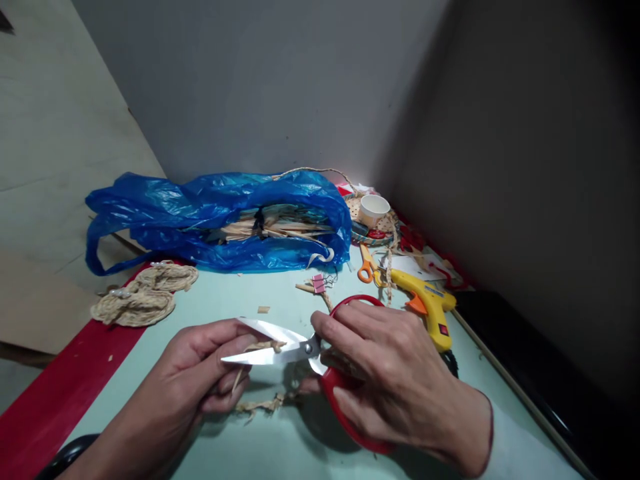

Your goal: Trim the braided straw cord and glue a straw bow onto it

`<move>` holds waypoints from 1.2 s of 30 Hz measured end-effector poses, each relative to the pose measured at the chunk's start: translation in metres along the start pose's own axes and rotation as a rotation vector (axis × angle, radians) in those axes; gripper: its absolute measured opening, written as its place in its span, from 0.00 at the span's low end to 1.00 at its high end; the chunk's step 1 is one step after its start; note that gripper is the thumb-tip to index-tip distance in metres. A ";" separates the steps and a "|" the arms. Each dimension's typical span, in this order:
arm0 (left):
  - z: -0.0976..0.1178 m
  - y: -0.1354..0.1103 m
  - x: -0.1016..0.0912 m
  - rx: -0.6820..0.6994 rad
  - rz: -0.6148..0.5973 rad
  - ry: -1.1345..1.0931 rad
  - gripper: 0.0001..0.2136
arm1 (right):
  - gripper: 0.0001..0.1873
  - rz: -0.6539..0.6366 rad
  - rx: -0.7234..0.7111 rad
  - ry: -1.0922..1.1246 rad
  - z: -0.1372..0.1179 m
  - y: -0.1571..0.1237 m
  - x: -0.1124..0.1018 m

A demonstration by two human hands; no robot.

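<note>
My right hand (385,370) is closed round the red handles of a pair of scissors (295,350), whose blades stand apart and point left. Pinched in the fingers of my left hand (200,370) is a thin strand of braided straw (265,346), its end lying between the two blades. More of the straw braid (273,404) hangs below the hands, partly hidden by my fingers. Just beyond the scissors, a pink binder clip (319,284) grips another piece of braid on the pale green tabletop (220,293).
A blue plastic bag (170,200) with bundled straw (280,223) lies at the back. Two small woven straw slippers (135,305) sit at left on a red strip. A yellow glue gun (433,303), orange scissors (367,267) and a basket with a white cup (374,208) are at right.
</note>
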State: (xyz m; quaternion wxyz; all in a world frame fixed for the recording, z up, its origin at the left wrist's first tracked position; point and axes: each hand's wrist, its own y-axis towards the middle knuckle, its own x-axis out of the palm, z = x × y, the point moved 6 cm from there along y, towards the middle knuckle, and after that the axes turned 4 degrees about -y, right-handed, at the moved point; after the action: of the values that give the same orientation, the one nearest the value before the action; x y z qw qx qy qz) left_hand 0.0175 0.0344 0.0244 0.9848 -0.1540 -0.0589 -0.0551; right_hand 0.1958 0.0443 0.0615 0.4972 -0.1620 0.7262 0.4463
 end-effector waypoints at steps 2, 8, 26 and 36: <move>-0.002 0.000 0.000 -0.012 -0.021 -0.022 0.16 | 0.09 -0.005 -0.003 0.017 0.000 -0.002 0.001; -0.003 0.000 -0.001 0.018 -0.014 -0.109 0.12 | 0.09 -0.063 0.010 0.021 0.000 -0.005 0.004; -0.002 -0.003 -0.003 -0.025 0.007 -0.078 0.14 | 0.13 -0.001 0.338 0.455 0.028 0.002 0.000; -0.009 -0.003 0.003 -0.058 -0.109 0.239 0.16 | 0.25 -0.249 0.689 1.525 0.005 0.002 0.035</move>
State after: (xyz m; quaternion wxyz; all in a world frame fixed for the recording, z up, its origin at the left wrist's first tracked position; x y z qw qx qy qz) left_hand 0.0213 0.0281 0.0171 0.9754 -0.1714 0.0524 -0.1281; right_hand 0.1814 0.0562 0.0320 -0.0617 -0.3369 0.9352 -0.0897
